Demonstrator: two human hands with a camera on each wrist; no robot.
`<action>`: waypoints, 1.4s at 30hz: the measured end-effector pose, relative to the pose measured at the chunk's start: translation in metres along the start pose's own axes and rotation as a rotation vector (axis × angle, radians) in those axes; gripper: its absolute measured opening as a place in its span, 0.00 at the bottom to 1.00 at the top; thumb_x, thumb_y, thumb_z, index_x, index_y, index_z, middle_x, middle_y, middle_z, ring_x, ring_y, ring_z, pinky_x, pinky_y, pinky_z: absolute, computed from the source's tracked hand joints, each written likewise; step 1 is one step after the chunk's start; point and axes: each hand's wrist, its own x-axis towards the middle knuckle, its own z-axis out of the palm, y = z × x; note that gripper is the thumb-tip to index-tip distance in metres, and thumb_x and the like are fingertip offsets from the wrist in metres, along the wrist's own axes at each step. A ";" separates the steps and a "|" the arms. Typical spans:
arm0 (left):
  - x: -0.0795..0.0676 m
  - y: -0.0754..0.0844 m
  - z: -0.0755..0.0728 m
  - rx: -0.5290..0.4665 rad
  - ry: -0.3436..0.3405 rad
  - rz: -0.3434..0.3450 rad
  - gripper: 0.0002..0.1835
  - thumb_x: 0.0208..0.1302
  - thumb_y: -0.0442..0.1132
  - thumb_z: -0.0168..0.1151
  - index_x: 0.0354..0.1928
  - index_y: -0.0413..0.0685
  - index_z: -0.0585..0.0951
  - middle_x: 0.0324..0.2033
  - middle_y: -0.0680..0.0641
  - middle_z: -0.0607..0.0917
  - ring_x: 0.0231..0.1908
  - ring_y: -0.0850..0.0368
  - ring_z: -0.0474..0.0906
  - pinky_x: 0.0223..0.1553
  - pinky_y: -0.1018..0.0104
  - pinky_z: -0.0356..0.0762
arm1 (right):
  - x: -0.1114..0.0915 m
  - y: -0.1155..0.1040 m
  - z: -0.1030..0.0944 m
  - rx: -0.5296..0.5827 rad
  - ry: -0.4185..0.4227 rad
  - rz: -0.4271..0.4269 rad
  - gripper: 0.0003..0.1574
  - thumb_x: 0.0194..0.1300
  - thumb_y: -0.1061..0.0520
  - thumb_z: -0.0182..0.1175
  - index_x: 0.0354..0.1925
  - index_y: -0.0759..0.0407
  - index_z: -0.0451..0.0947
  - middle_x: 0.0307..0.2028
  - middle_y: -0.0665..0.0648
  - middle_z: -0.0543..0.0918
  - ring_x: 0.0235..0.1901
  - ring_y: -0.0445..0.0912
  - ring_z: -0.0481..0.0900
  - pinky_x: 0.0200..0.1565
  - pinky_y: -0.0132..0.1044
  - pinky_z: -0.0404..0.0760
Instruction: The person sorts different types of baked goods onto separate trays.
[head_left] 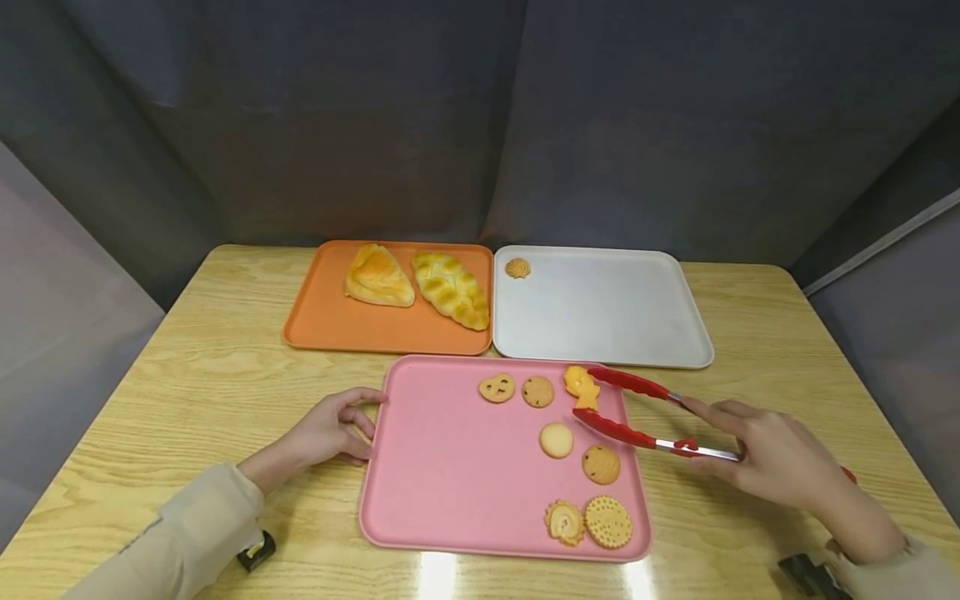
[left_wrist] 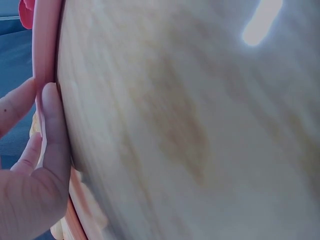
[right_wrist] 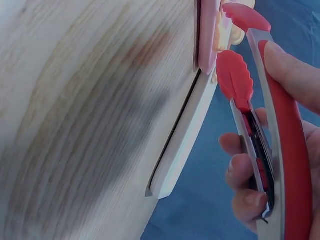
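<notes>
My right hand [head_left: 780, 454] holds red-tipped metal tongs [head_left: 626, 433], thumb on one arm and fingers curled round the other. Their red tips stand apart on either side of yellow-orange shaped cookies [head_left: 581, 383] at the top right of the pink tray [head_left: 450, 467]. In the right wrist view the tongs [right_wrist: 290, 150] slant past the tray's edge. At the tray's left rim my left hand [head_left: 337, 429] rests its fingertips against the outer side. The left wrist view shows those fingers [left_wrist: 56, 125] lying along the tray's wall.
Several other cookies [head_left: 557, 440] lie on the pink tray's right half. Behind it, an orange tray [head_left: 322, 325] carries a bread wedge [head_left: 380, 275] and a braided loaf [head_left: 452, 290]. Beside that, a white tray [head_left: 607, 308] has one swirled cookie [head_left: 517, 267]. Dark cloth [head_left: 450, 125] hangs behind the table.
</notes>
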 end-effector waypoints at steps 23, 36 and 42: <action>0.002 -0.001 0.000 0.001 0.009 -0.007 0.38 0.44 0.17 0.62 0.61 0.32 0.63 0.29 0.41 0.77 0.22 0.54 0.79 0.25 0.58 0.82 | 0.015 0.006 0.011 0.013 -0.020 -0.036 0.44 0.36 0.42 0.74 0.53 0.57 0.76 0.31 0.51 0.80 0.18 0.32 0.60 0.18 0.27 0.62; 0.002 -0.003 -0.001 -0.002 0.009 -0.005 0.38 0.44 0.17 0.62 0.61 0.33 0.63 0.29 0.41 0.77 0.22 0.55 0.79 0.25 0.58 0.82 | 0.013 0.011 0.010 0.011 -0.016 -0.036 0.43 0.37 0.46 0.74 0.54 0.53 0.76 0.27 0.45 0.76 0.17 0.31 0.57 0.17 0.26 0.58; 0.002 -0.002 -0.001 0.001 0.010 -0.005 0.38 0.44 0.17 0.62 0.61 0.32 0.63 0.28 0.41 0.77 0.22 0.55 0.79 0.25 0.58 0.82 | 0.012 0.011 0.010 0.018 -0.008 -0.044 0.43 0.36 0.47 0.74 0.54 0.52 0.75 0.32 0.50 0.80 0.18 0.31 0.59 0.17 0.26 0.61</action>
